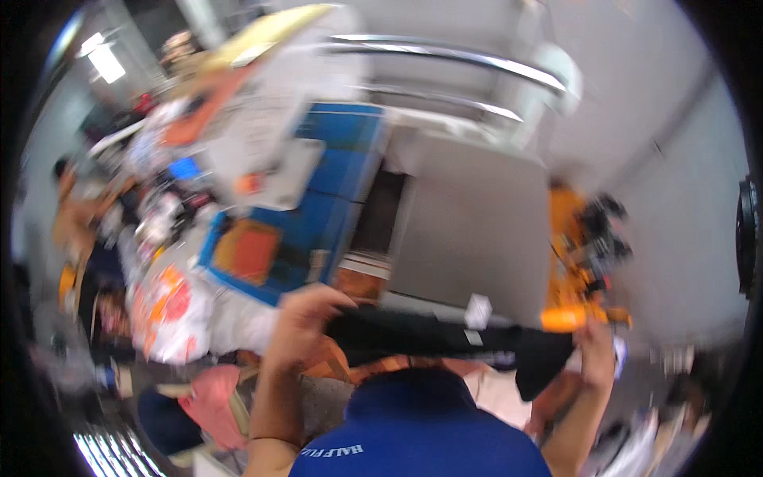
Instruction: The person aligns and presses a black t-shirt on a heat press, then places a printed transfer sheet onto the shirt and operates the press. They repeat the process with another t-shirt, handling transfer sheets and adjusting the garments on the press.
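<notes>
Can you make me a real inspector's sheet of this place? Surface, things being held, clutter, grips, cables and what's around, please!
Surface: flat grey panel; blue surface to its left.
Things held: black cloth, stretched out sideways.
Clutter: white bag with orange print at left, among mixed, blurred items.
Grips: left grip holds one end of the cloth, right grip the other.
Cables: nothing seen for certain; too blurred.
Surroundings: shiny metal rail beyond the panel; another person far left.

Black cloth [421, 335]: soft, somewhat blurred in view. It was stretched roughly straight across, one end pinched in the left hand [308, 319], the other in the right hand [596, 350]. A small white patch [474, 338] showed on its face; a flap extended downward near the right end.
</notes>
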### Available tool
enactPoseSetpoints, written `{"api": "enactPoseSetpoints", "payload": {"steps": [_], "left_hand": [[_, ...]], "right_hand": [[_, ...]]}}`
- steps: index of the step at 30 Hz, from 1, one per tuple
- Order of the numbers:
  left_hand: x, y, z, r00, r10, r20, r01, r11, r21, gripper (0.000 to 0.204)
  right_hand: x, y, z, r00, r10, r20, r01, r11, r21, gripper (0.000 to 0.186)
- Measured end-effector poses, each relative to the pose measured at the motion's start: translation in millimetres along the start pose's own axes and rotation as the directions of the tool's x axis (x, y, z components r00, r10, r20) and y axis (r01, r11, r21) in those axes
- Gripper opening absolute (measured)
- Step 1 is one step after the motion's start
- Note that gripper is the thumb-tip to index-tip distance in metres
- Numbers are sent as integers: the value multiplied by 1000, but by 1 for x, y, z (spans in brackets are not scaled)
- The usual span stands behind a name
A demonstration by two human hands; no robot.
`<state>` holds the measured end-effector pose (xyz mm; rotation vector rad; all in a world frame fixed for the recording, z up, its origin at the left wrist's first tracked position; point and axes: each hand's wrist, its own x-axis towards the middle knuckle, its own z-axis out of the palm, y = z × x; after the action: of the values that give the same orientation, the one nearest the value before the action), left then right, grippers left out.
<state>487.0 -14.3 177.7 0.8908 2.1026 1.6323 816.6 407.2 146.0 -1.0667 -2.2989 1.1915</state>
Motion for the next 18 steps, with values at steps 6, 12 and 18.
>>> {"api": "enactPoseSetpoints", "payload": {"steps": [6,12,18], "left_hand": [[234,18,26,909,373,-185,-183,757,627,20],[423,-44,81,972,148,-182,68,563,824,23],[495,-103,134,919,-275,-283,269,961,-59,18]], "right_hand": [[218,-82,-15,900,-435,-27,392,835,-387,24],[396,-81,45,967,-6,-253,-150,791,-594,24],[459,-22,78,854,476,-211,-459,879,124,30]]}}
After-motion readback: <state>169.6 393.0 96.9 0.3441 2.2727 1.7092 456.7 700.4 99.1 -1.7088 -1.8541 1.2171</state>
